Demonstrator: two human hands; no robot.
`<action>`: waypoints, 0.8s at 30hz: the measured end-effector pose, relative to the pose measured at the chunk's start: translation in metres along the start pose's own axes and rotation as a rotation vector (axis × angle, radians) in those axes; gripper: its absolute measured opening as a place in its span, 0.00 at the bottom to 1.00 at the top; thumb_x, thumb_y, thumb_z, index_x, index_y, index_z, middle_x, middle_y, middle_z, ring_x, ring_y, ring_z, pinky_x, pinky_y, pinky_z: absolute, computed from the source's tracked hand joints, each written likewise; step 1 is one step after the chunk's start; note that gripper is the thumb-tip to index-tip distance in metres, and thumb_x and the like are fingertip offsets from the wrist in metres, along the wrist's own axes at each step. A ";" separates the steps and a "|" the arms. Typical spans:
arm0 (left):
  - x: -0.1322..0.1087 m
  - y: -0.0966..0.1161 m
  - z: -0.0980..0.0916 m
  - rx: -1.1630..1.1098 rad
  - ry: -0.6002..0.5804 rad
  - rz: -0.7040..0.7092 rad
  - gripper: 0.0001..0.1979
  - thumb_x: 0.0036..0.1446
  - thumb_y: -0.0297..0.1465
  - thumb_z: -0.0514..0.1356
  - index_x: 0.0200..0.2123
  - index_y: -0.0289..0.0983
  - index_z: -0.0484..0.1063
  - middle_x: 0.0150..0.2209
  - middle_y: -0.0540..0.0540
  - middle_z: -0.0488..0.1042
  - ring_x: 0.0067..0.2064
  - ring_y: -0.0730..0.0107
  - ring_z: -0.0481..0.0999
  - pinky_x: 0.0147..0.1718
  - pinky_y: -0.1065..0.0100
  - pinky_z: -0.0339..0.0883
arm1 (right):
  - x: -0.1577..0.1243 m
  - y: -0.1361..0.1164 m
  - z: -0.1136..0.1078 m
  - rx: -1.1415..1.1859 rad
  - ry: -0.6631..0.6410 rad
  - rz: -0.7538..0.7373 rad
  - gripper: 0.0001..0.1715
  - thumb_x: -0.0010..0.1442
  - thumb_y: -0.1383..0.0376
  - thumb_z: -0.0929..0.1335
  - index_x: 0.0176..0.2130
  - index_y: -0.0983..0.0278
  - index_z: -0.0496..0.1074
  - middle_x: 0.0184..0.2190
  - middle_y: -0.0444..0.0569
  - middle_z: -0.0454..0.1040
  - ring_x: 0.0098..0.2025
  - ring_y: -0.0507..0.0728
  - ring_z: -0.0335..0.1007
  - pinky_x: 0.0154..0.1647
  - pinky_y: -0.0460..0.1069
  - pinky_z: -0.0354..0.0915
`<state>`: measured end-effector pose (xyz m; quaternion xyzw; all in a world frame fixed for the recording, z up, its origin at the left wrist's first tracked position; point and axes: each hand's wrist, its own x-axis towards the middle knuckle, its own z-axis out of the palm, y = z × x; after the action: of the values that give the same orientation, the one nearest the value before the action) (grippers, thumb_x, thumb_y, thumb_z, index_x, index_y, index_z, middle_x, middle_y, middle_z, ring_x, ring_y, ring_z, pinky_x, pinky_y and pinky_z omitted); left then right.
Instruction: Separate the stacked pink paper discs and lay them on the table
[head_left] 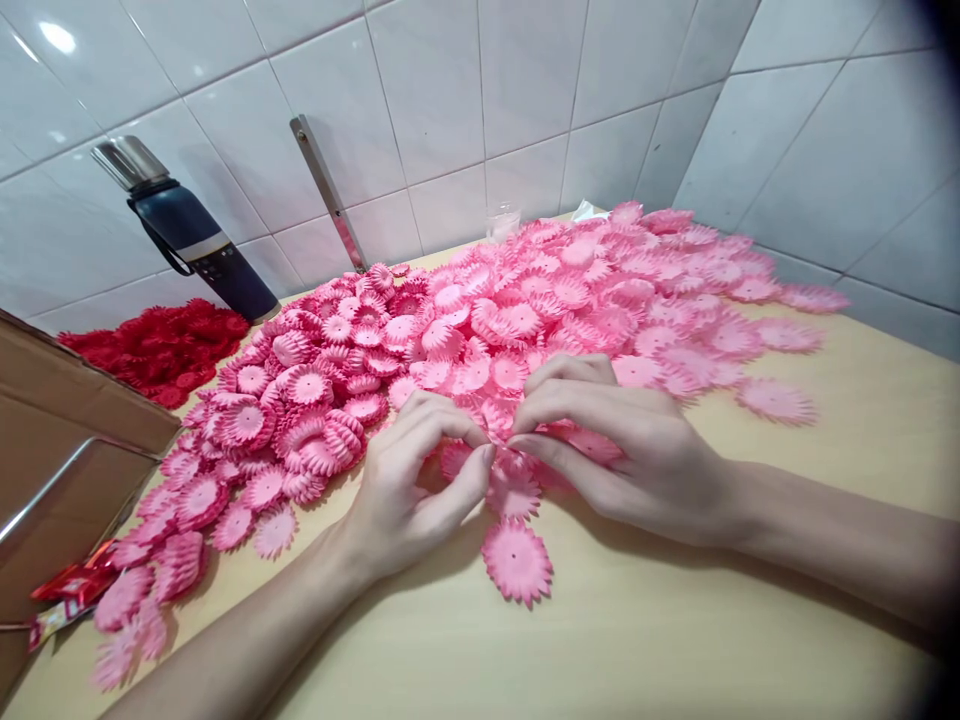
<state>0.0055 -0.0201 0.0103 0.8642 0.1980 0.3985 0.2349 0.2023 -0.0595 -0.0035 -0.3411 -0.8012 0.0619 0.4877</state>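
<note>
Both hands meet near the centre of the frame, the left hand (409, 480) and the right hand (637, 455) each with thumb and forefinger pinched on a pink scalloped petal disc (501, 442), mostly hidden by the fingers; whether it is one layer or several, I cannot tell. They work over a pale wood-toned tabletop (675, 630), with a tiled wall (427, 90) behind. A broad heap of pink petal discs (570, 290) spreads from the lower left to the upper right, many on the left in thick stacks. At the left edge stands a cardboard box (67, 410); beyond it are a red petal pile (169, 345) and a dark blue vacuum flask (202, 235). Smaller still are a metal strip (322, 180) against the wall, a red snack wrapper (75, 585) at lower left, and a clear plastic cup (503, 221) at upper centre. Judging by the heap, plenty remains to be handled; finished and unfinished discs cannot be told apart. One loose disc (517, 562) lies flat below the hands.
</note>
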 end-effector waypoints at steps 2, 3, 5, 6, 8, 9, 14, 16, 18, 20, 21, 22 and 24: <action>-0.001 -0.001 0.000 0.006 0.000 0.005 0.04 0.56 0.20 0.61 0.33 0.33 0.71 0.30 0.46 0.74 0.34 0.70 0.71 0.36 0.66 0.66 | -0.001 -0.001 -0.001 -0.011 -0.018 -0.026 0.05 0.61 0.75 0.67 0.36 0.66 0.68 0.28 0.47 0.71 0.34 0.54 0.66 0.38 0.53 0.58; -0.001 -0.002 0.000 0.007 0.001 0.008 0.04 0.55 0.20 0.62 0.33 0.33 0.72 0.30 0.46 0.74 0.34 0.70 0.71 0.36 0.66 0.66 | -0.001 -0.001 -0.001 -0.017 -0.021 -0.031 0.05 0.61 0.76 0.67 0.36 0.66 0.68 0.28 0.47 0.71 0.34 0.54 0.66 0.38 0.53 0.58; -0.002 -0.004 0.001 0.006 0.006 0.014 0.05 0.54 0.20 0.62 0.33 0.33 0.72 0.30 0.46 0.75 0.34 0.70 0.71 0.37 0.66 0.66 | -0.001 -0.001 -0.002 -0.024 -0.029 -0.039 0.06 0.61 0.76 0.67 0.36 0.66 0.68 0.28 0.47 0.71 0.34 0.54 0.66 0.38 0.54 0.58; -0.003 -0.005 0.001 0.006 0.008 0.018 0.05 0.54 0.19 0.63 0.33 0.33 0.72 0.30 0.46 0.75 0.34 0.70 0.71 0.37 0.66 0.67 | -0.001 -0.001 -0.002 -0.026 -0.034 -0.044 0.06 0.61 0.76 0.66 0.36 0.66 0.67 0.28 0.47 0.71 0.34 0.54 0.66 0.38 0.53 0.58; -0.003 -0.006 0.002 0.008 0.013 0.024 0.06 0.53 0.19 0.64 0.34 0.33 0.73 0.30 0.45 0.75 0.35 0.69 0.71 0.37 0.66 0.67 | -0.001 -0.001 -0.002 -0.032 -0.042 -0.058 0.05 0.62 0.76 0.67 0.36 0.66 0.67 0.28 0.47 0.71 0.34 0.54 0.65 0.38 0.53 0.58; -0.003 -0.007 0.002 0.010 0.013 0.028 0.06 0.53 0.19 0.64 0.34 0.32 0.73 0.30 0.45 0.75 0.35 0.69 0.72 0.36 0.66 0.67 | -0.001 0.000 -0.002 -0.035 -0.048 -0.068 0.05 0.62 0.75 0.67 0.36 0.66 0.67 0.28 0.47 0.71 0.34 0.54 0.65 0.38 0.53 0.58; -0.002 -0.005 0.001 0.005 -0.004 0.039 0.05 0.54 0.19 0.63 0.34 0.33 0.74 0.30 0.44 0.76 0.35 0.68 0.72 0.36 0.64 0.68 | 0.000 0.001 -0.002 -0.042 -0.065 -0.070 0.05 0.62 0.75 0.66 0.37 0.66 0.67 0.28 0.46 0.71 0.34 0.54 0.64 0.38 0.53 0.58; -0.002 -0.004 0.001 -0.009 -0.013 0.046 0.04 0.54 0.20 0.63 0.34 0.32 0.74 0.31 0.43 0.77 0.35 0.67 0.72 0.36 0.63 0.68 | 0.000 0.001 -0.002 -0.029 -0.062 -0.064 0.05 0.62 0.75 0.66 0.37 0.66 0.67 0.28 0.46 0.70 0.34 0.54 0.65 0.38 0.53 0.58; -0.002 -0.004 0.001 -0.027 -0.016 0.050 0.04 0.54 0.21 0.63 0.35 0.32 0.75 0.31 0.42 0.77 0.35 0.67 0.73 0.37 0.63 0.69 | 0.000 0.000 -0.002 -0.021 -0.056 -0.062 0.05 0.62 0.75 0.67 0.37 0.66 0.67 0.28 0.46 0.70 0.34 0.54 0.65 0.38 0.53 0.58; -0.002 -0.004 0.000 -0.047 -0.016 0.055 0.04 0.55 0.21 0.64 0.35 0.32 0.75 0.32 0.42 0.77 0.36 0.67 0.74 0.37 0.63 0.70 | -0.001 -0.001 -0.002 -0.017 -0.050 -0.056 0.05 0.62 0.75 0.66 0.37 0.66 0.67 0.28 0.46 0.70 0.33 0.54 0.65 0.38 0.53 0.58; -0.002 -0.005 0.000 -0.057 -0.016 0.059 0.04 0.55 0.21 0.64 0.35 0.32 0.75 0.32 0.42 0.77 0.36 0.67 0.74 0.37 0.64 0.70 | -0.001 -0.001 -0.003 -0.016 -0.047 -0.052 0.05 0.62 0.75 0.66 0.36 0.66 0.67 0.28 0.46 0.70 0.33 0.54 0.65 0.38 0.53 0.58; -0.002 -0.006 0.000 -0.064 -0.015 0.065 0.04 0.55 0.21 0.64 0.35 0.33 0.75 0.32 0.43 0.77 0.36 0.67 0.74 0.38 0.64 0.70 | -0.001 -0.001 -0.003 -0.013 -0.044 -0.049 0.05 0.62 0.75 0.66 0.36 0.66 0.67 0.28 0.46 0.70 0.33 0.54 0.65 0.38 0.53 0.58; -0.003 -0.008 -0.001 -0.066 -0.013 0.078 0.04 0.55 0.21 0.64 0.35 0.33 0.74 0.32 0.44 0.76 0.36 0.67 0.74 0.37 0.65 0.69 | -0.001 -0.001 -0.003 -0.008 -0.045 -0.044 0.05 0.62 0.75 0.66 0.37 0.66 0.66 0.28 0.47 0.70 0.33 0.53 0.65 0.38 0.53 0.58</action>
<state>0.0021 -0.0154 0.0045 0.8656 0.1494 0.4079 0.2490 0.2052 -0.0615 -0.0022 -0.3240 -0.8194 0.0556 0.4696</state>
